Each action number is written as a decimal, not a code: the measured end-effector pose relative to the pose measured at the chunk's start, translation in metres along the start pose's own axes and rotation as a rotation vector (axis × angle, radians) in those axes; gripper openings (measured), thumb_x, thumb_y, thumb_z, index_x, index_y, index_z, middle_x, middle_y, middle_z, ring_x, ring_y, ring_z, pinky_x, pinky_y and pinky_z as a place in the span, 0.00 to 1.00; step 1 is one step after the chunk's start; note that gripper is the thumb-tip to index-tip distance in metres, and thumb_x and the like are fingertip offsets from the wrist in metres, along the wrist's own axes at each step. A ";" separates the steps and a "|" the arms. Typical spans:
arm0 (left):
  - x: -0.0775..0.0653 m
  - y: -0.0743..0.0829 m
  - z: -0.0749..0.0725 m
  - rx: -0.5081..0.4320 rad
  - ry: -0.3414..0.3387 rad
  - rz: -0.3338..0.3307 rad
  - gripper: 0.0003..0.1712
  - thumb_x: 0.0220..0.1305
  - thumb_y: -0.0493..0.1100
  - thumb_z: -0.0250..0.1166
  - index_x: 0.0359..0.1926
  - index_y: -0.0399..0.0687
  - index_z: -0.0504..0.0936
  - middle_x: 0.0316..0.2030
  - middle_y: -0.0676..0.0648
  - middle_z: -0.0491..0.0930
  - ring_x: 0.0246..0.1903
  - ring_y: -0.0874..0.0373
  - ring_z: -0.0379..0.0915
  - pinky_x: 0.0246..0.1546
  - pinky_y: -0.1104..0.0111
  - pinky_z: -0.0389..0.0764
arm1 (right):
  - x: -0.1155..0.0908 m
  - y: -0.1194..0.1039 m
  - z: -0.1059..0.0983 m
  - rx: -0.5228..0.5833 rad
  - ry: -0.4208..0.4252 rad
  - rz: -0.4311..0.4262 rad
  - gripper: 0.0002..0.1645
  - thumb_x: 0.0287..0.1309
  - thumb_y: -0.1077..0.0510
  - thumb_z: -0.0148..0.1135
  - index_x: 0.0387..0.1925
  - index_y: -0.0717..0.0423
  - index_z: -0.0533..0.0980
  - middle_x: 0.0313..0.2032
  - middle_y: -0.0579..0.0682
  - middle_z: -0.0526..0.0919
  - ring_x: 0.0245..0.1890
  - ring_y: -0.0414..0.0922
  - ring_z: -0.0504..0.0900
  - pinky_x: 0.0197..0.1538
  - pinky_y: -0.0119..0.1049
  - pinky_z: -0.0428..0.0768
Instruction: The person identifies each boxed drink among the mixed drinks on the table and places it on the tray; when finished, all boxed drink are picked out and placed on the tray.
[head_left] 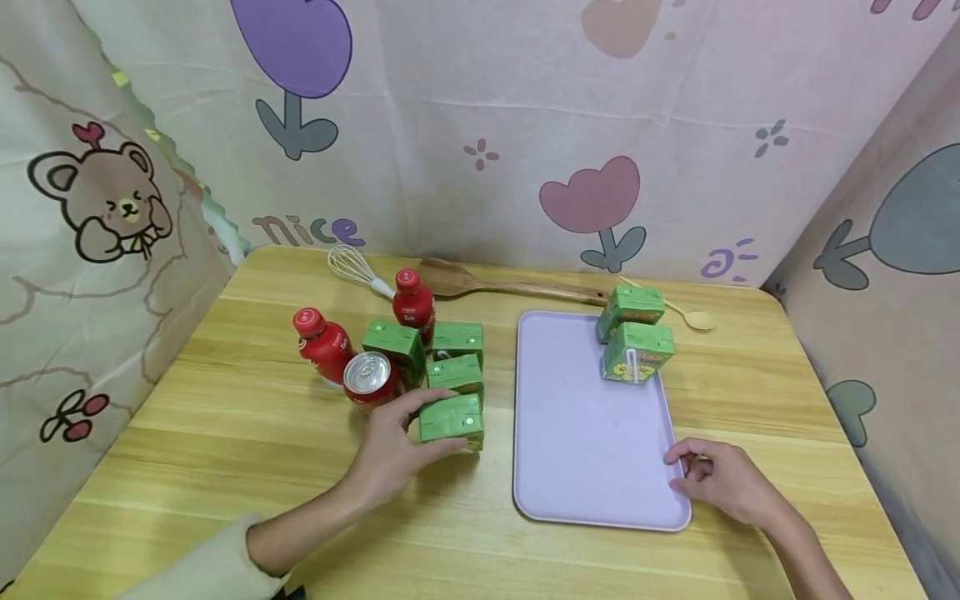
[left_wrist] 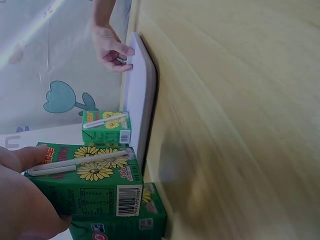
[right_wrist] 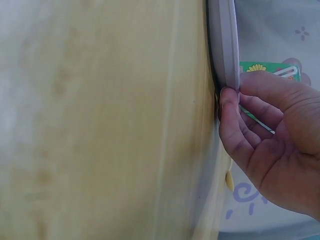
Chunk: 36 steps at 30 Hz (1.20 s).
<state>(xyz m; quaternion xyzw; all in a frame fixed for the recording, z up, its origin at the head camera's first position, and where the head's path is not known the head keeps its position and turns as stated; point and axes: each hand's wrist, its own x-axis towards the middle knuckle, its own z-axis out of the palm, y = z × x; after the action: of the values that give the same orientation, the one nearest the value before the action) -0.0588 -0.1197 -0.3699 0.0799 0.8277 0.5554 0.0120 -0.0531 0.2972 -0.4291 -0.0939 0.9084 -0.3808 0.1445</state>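
Note:
My left hand (head_left: 393, 454) grips a green juice carton (head_left: 452, 419) between thumb and fingers, at the front of a cluster of similar cartons. In the left wrist view this carton (left_wrist: 95, 175) shows yellow flowers, a barcode and a white straw, and overlaps another green carton (left_wrist: 145, 220). On the right, my right hand (head_left: 723, 479) pinches the edge of a lilac tray (head_left: 592, 450); in the right wrist view its thumb and fingers meet at the rim (right_wrist: 230, 60). Two green cartons (head_left: 637, 354) stand at the tray's far right corner.
Beside the left-hand cartons stand a red soda can (head_left: 369, 379) and two red bottles (head_left: 326, 346). Along the back lie a white whisk (head_left: 356, 268), a wooden spatula (head_left: 450, 279) and a pale yellow spoon (head_left: 697, 319). Patterned cloth (head_left: 450, 108) hangs behind the table.

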 end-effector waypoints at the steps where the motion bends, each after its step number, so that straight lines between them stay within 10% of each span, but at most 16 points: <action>1: 0.001 0.002 0.001 0.002 -0.002 0.007 0.29 0.35 0.52 0.74 0.45 0.59 0.77 0.46 0.57 0.74 0.47 0.62 0.67 0.47 0.62 0.69 | 0.000 0.000 0.000 -0.002 0.003 0.002 0.15 0.39 0.62 0.69 0.33 0.56 0.75 0.22 0.47 0.71 0.18 0.35 0.69 0.20 0.28 0.69; 36: 0.049 0.047 0.094 -0.163 -0.216 0.165 0.27 0.37 0.41 0.74 0.44 0.54 0.78 0.41 0.57 0.76 0.37 0.64 0.71 0.33 0.70 0.76 | 0.000 0.000 0.000 0.027 -0.007 0.016 0.14 0.40 0.62 0.68 0.33 0.56 0.74 0.22 0.47 0.72 0.18 0.35 0.69 0.21 0.29 0.70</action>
<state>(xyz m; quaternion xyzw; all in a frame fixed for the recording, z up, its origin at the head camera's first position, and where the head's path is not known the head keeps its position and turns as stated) -0.0910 -0.0092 -0.3592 0.2058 0.7643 0.6080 0.0617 -0.0530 0.2967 -0.4293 -0.0862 0.9034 -0.3914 0.1521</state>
